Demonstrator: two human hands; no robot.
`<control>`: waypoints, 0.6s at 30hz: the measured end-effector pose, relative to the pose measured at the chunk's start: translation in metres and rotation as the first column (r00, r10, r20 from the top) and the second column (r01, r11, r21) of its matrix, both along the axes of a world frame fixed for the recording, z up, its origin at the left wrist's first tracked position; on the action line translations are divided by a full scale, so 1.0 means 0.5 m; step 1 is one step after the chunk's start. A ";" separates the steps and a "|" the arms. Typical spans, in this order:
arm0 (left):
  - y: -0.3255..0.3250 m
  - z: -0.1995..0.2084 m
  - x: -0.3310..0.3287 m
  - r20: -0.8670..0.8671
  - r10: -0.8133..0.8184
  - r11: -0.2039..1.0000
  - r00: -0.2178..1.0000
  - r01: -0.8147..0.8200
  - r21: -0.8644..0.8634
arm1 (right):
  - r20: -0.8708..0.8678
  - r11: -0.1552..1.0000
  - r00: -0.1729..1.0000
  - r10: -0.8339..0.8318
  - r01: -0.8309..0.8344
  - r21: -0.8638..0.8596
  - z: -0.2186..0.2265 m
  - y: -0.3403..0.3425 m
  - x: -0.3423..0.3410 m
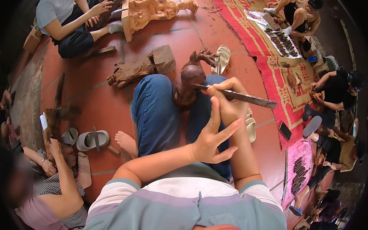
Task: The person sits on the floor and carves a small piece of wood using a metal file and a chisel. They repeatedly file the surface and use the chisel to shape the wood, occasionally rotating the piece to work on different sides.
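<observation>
A dark reddish-brown wood carving [191,77] with a rounded body and a branching top rests between my jeans-clad knees [156,101]. My right hand [230,101] grips a long, flat, dark metal file [251,98]. The file's narrow end points left and reaches the side of the carving; I cannot tell whether it presses on it. My left hand [214,137] crosses in front of my right forearm with its fingers spread. Its raised index finger comes close to the right hand, and nothing shows in its grasp.
Another dark wood carving [138,67] lies on the tiles ahead, below a large pale carved figure [156,13]. Beige slippers [222,58], grey clogs [93,140] and a phone [285,130] lie around me. Other people sit at both sides; a red patterned mat [273,80] spreads right.
</observation>
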State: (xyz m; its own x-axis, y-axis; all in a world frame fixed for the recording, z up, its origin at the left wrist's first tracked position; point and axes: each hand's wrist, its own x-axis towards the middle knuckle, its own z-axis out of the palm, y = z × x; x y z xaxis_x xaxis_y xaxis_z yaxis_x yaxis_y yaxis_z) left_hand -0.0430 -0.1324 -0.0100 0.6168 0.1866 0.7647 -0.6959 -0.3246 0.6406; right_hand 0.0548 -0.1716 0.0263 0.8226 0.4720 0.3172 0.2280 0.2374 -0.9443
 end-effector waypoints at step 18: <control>0.001 0.010 -0.018 -0.037 0.064 0.998 0.997 -0.065 -0.007 | 0.085 0.990 0.995 0.051 -0.039 -0.137 0.014 -0.001 -0.008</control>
